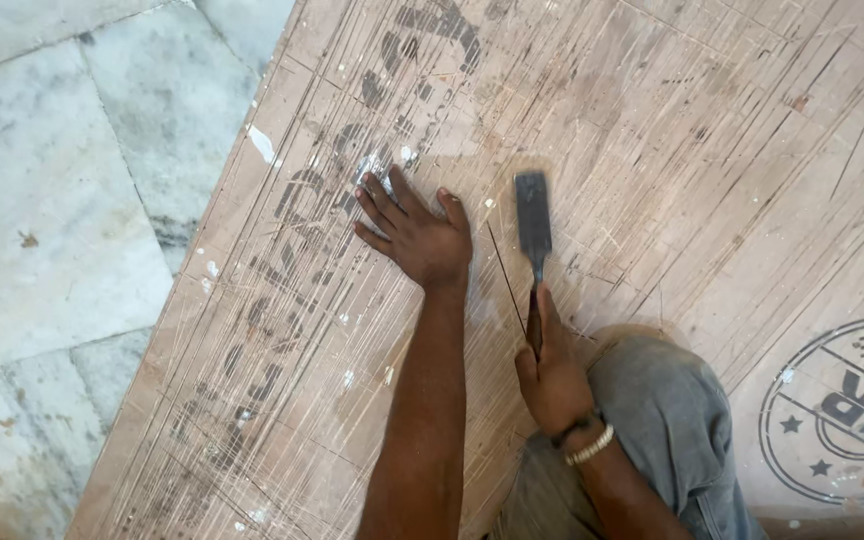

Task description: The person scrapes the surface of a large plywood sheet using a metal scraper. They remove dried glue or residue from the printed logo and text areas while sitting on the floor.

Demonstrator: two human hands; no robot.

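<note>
Your right hand (552, 375) swallows the chisel (533, 235) handle, so you can't see its grip end, the round stamp (842, 410) runs off the right edge, and the board (652, 130) gets cropped too

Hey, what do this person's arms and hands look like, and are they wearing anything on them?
Both forearms are bare, with no sleeves showing. The left hand wears nothing: no glove, no ring visible. The right hand is also ungloved; at its wrist sit a pale beaded bracelet and a thin dark band just above it.
</note>
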